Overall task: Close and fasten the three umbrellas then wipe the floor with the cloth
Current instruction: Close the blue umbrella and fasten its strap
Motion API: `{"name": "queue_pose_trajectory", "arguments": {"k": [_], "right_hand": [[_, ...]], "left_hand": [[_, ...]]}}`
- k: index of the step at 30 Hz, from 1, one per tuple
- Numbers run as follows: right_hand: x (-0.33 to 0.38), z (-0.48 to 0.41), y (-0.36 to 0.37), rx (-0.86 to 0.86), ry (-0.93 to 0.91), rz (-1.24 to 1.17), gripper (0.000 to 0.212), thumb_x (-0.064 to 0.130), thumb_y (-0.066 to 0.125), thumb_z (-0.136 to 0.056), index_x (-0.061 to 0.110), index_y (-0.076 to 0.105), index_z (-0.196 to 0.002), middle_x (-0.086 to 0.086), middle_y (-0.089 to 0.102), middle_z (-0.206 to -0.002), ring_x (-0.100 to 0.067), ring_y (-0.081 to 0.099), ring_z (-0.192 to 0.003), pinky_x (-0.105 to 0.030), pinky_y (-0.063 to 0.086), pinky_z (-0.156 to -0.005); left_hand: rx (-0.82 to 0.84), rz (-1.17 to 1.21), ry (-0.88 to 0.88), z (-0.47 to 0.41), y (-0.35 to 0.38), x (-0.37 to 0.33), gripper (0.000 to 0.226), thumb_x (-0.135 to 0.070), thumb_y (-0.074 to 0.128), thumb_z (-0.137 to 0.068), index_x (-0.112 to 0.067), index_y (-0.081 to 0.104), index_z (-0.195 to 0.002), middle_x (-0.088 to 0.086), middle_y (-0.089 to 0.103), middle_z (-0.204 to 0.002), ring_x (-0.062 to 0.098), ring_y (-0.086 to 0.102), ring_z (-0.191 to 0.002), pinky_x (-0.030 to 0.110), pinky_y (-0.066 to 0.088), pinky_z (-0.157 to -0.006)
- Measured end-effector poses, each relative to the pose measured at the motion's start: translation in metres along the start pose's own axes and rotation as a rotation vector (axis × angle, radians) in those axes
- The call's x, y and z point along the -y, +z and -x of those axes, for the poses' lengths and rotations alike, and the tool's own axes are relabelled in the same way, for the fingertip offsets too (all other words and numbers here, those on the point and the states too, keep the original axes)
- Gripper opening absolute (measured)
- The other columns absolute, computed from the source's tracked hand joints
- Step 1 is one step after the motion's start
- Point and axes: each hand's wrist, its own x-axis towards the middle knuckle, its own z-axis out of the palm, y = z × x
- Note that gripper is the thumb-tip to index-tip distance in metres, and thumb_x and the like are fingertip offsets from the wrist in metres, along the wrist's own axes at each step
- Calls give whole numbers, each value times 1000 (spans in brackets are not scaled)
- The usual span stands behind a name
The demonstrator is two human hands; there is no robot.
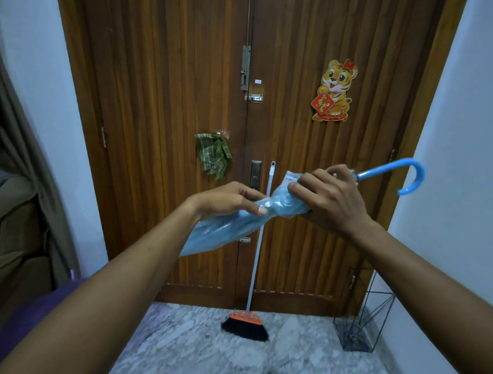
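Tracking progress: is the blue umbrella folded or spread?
Folded: the blue umbrella is bunched into a narrow roll; left hand pinches its snap, right hand grips the roll.

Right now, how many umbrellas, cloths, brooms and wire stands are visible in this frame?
umbrella: 1
cloth: 1
broom: 1
wire stand: 1
Total: 4

Visible count: 1 blue umbrella (224, 230) at centre, with 2 hands on it: left hand (228, 198) at 9 o'clock of its middle, right hand (334, 201) at 3 o'clock. 1 green checked cloth (214, 155) at 11 o'clock, 1 tiger sticker (334, 90) at 1 o'clock, 1 broom (246, 325) at 6 o'clock, 1 wire stand (357, 333) at 5 o'clock. 1 door (159, 100), 2 leaves.
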Motion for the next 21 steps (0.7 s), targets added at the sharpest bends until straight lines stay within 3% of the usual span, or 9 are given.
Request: {"name": "queue_pose_trajectory", "arguments": {"k": [4,6,8,10,12,14,16,21], "right_hand": [[-3,4,9,130,72,6,46,47,60,-85,25,54,-125,-7,64,-127,-33,55,-127,-52,29,-108],[3,9,11,256,227,-14,62,49,70,-77,34,51,-134,-8,47,-151,-36,33,-144,-54,20,-115],[12,18,13,299,470,-100,80,42,76,-69,40,44,-142,-8,25,-162,-37,18,-149,-56,16,-115],[18,31,17,179,792,-324,86,33,74,-67,39,40,-145,-4,20,-162,-31,19,-149,-53,19,-114],[16,41,25,35,1136,-750,81,29,73,-74,34,38,-147,-1,33,-155,-20,36,-141,-44,34,-111],[6,49,36,31,1404,-1184,69,26,75,-86,25,40,-146,-1,53,-140,-8,58,-119,-23,54,-89],[-10,64,54,81,1508,-1289,60,24,76,-87,17,50,-140,3,65,-123,-5,68,-101,-14,55,-69],[-74,119,119,204,1526,-1334,60,25,83,-80,21,56,-133,2,70,-118,-12,74,-97,-35,63,-77]], "left_hand": [[-56,65,86,-19,25,22,40,-15,76,-87,-16,69,-127,0,74,-118,16,69,-110,30,51,-96],[-120,147,157,-35,44,35,37,-8,76,-86,-9,70,-123,3,76,-115,15,72,-105,25,54,-89],[-189,267,207,-55,63,48,32,-3,77,-84,-7,73,-115,1,78,-108,12,73,-100,24,55,-85],[-231,344,229,-77,80,57,28,-1,79,-81,-10,75,-108,-3,79,-102,11,73,-97,25,56,-84],[-228,380,235,-102,94,61,28,-2,81,-80,-10,76,-107,-1,79,-103,12,74,-98,25,57,-85],[-201,426,236,-130,106,61,29,0,81,-79,-8,76,-107,2,79,-102,12,74,-96,25,57,-83],[-159,431,224,-163,117,62,28,-1,81,-79,-4,75,-107,6,78,-103,15,74,-95,28,58,-83],[-117,375,173,-266,145,80,29,-9,84,-78,-2,76,-105,9,79,-102,24,75,-99,41,59,-92]]}}
